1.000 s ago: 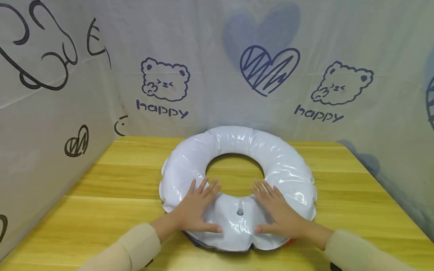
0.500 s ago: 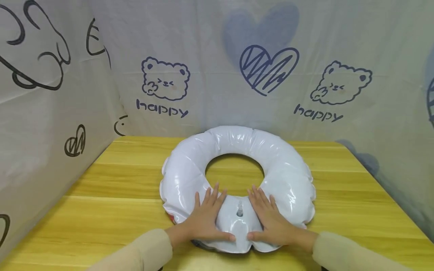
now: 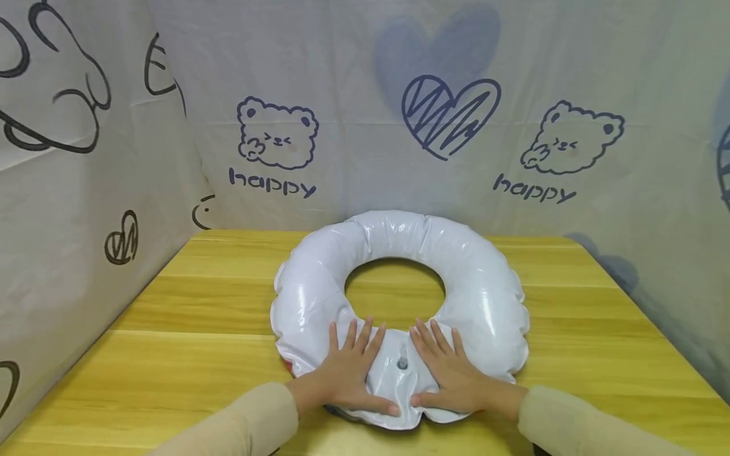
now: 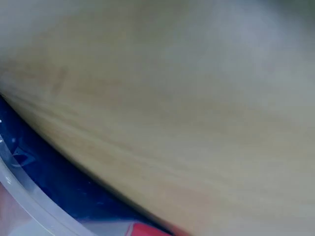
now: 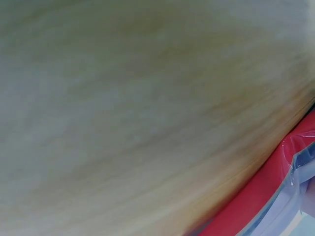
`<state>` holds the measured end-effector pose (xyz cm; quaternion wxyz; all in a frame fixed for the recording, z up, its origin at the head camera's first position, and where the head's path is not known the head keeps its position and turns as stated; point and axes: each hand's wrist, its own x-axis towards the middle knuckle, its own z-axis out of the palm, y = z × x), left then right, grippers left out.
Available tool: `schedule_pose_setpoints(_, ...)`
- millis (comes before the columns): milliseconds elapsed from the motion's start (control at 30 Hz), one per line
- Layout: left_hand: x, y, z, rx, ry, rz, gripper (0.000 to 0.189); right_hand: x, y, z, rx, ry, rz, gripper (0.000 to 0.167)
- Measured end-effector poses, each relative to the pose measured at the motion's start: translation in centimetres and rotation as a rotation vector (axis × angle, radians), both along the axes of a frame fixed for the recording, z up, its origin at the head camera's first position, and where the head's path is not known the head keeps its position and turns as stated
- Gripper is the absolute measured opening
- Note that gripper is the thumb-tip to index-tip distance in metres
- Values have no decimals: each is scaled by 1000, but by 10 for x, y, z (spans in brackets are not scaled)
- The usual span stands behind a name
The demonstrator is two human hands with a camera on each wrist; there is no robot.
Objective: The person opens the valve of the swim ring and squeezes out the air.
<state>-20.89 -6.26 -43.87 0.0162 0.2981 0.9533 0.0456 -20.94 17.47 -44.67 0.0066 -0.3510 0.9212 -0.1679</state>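
A white inflatable swim ring (image 3: 490,304) lies flat on the wooden table, its clear air valve (image 3: 402,363) facing up on the near side. My left hand (image 3: 353,370) presses on the ring left of the valve, fingers spread and straight. On the other side of the valve my right hand (image 3: 450,373) presses down in the same way. Both thumbs point inward at the ring's front edge, a small gap between them. The ring's underside shows dark blue (image 4: 59,182) in the left wrist view and red (image 5: 261,196) in the right wrist view.
The wood-grain table (image 3: 199,304) extends to both sides of the ring. A white cloth (image 3: 365,158) with printed bears and hearts hangs behind the table, and another cloth side (image 3: 74,209) stands at the left. The ring's far edge reaches close to the back cloth.
Both hands have moved inward toward the valve and slightly nearer the front edge, their thumbs now closer together. The ring's near part looks more creased and flatter around the valve.
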Motion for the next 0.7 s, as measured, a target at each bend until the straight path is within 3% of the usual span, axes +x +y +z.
schedule_pose_setpoints(233,2,4,7,-169,39,17,116,0,-3,5,80,-30,-5,103)
schedule_pose_setpoints(700,2,8,7,-304,97,39,110,-2,-7,11,224,-11,13,100)
